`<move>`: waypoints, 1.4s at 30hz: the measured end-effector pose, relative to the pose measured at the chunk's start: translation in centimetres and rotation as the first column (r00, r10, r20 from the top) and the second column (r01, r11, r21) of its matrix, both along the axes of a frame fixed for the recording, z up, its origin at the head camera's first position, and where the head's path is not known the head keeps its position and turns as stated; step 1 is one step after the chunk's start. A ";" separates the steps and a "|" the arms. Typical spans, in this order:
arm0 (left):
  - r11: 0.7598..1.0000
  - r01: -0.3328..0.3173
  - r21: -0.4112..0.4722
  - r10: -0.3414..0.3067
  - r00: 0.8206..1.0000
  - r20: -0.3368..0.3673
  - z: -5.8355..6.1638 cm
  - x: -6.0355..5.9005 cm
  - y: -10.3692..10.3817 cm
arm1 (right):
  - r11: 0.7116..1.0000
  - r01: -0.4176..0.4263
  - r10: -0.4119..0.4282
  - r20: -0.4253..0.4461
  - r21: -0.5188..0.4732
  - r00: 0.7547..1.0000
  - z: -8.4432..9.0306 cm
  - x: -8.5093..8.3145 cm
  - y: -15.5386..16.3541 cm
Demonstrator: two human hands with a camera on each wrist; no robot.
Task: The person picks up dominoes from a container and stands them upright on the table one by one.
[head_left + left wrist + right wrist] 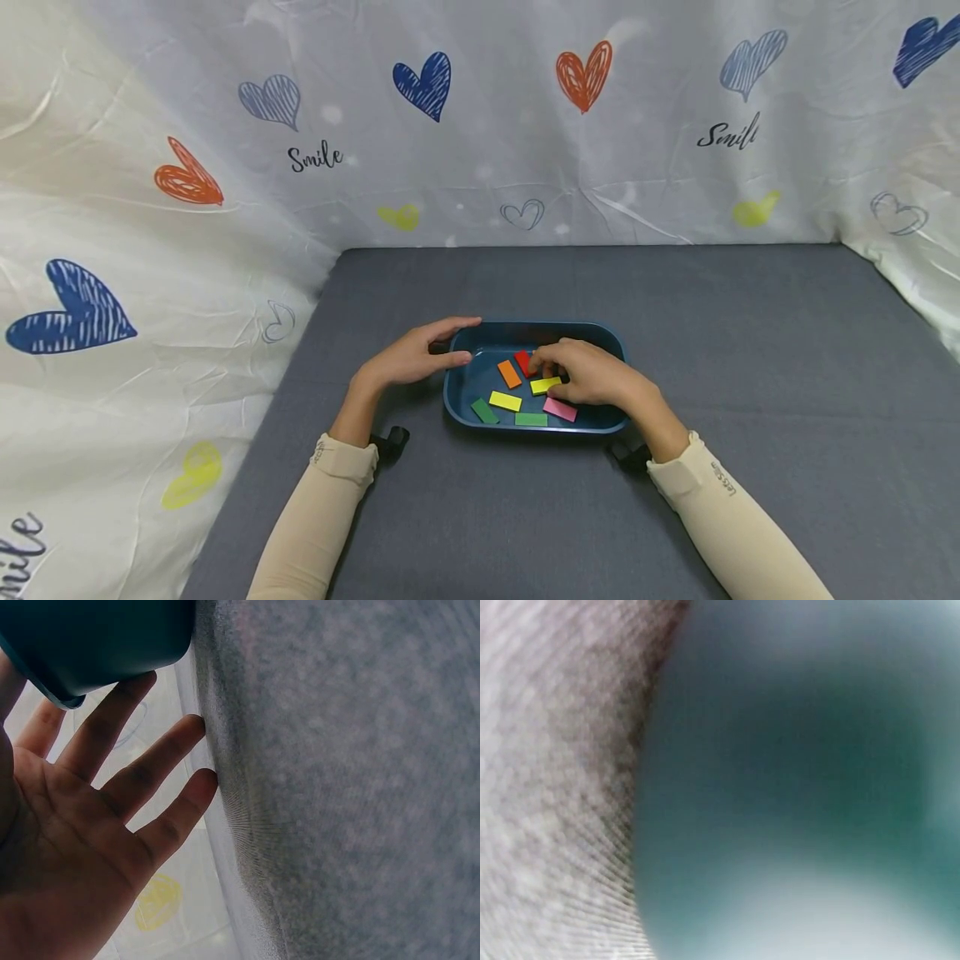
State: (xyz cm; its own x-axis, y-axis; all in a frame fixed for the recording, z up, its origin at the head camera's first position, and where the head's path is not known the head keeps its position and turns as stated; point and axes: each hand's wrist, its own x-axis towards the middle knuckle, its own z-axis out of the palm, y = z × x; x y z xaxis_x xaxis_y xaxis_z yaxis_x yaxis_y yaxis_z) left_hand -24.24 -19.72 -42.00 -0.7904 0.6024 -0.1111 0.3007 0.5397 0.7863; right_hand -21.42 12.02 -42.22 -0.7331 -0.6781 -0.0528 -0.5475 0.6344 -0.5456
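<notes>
Hands work at a dark blue tray (pixel 611 340) that sits on the grey desk (pixel 750 350); the left hand (pixel 411 357) lies against the tray's left end, fingers straight and relaxed, its fingertips at the far left corner and holding nothing; the left wrist view shows the same open palm (pixel 67 847) with spread fingers beside the tray's outer wall (pixel 97 637). The right hand (pixel 592 372) reaches down into the tray with curled fingers, its fingertips over a yellow-green block (pixel 545 385) and just beside a red block (pixel 522 362); whether it truly pinches either one, I cannot tell; the right wrist view gives only a blur of teal wall (pixel 795 780) and grey cloth. Lying flat on the tray floor are also an orange block (pixel 509 373), a yellow block (pixel 506 401), a dark green block (pixel 484 411), a lighter green block (pixel 531 419) and a pink block (pixel 560 409); the pink one sits just under the right hand; white sheet printed with hearts (pixel 187 179) hangs behind and to the left of the desk.
</notes>
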 end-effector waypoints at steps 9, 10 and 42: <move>1.000 -0.006 -0.011 0.006 1.000 0.004 0.0 0.0 0.0 | 0.999 -0.011 0.011 0.016 -0.047 1.000 0.1 0.0 0.1; 1.000 -0.007 -0.012 0.007 1.000 0.004 0.0 0.0 0.0 | 0.999 -0.012 0.013 0.017 -0.052 1.000 0.1 0.0 0.1; 1.000 0.009 0.016 -0.010 1.000 0.010 0.0 0.2 0.2 | 0.879 0.043 0.019 0.125 -0.475 0.992 2.0 -0.3 3.5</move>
State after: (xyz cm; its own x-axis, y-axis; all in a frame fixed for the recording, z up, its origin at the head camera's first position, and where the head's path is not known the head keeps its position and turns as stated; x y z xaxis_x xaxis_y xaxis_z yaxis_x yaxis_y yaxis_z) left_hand -24.05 -19.54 -41.96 -0.7835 0.6117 -0.1092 0.2977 0.5238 0.7981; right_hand -21.73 15.51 -40.17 -0.7499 -0.6355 0.1838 -0.4507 0.2874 -0.8451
